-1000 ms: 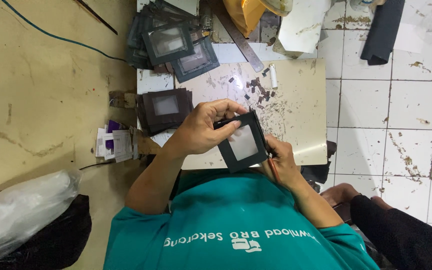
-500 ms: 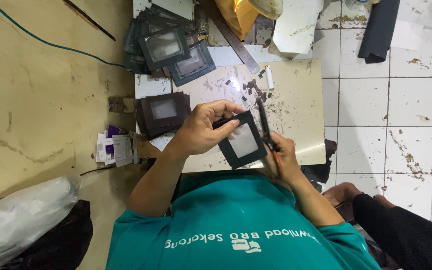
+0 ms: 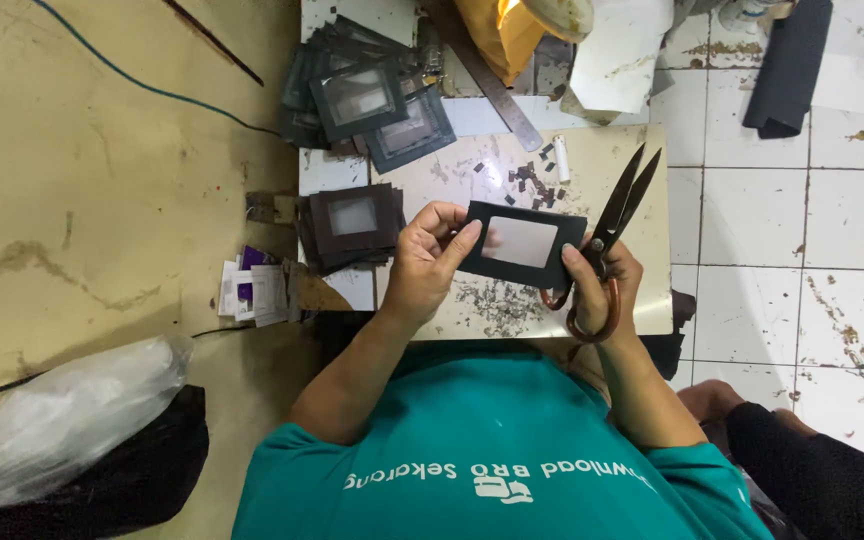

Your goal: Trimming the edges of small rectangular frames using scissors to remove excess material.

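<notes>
— So where is the frame [image 3: 519, 243] now?

— Held above the counter [image 3: 652, 300], between both hands. It is a dark flat rectangle with a pale window in the middle. Its long axis runs nearly left to right across the view, dipping slightly toward the right end.

— Who grips it?

— The left hand [image 3: 427, 262] has its fingers [image 3: 462, 240] closed on the left short edge, thumb over the front. The right hand [image 3: 602, 290] touches the right edge with a fingertip.

— And the scissors [image 3: 607, 235]?

— The right hand's fingers are closed through their orange loops. The blades stand slightly parted, pointing up and away from the person, just beside the frame's right end.

— Anything else near?

— A stack of frames [image 3: 350, 225] lies on the counter left of the hands, a second looser pile [image 3: 367, 100] farther off, and dark trimmings [image 3: 530, 175] beyond the held frame.
</notes>
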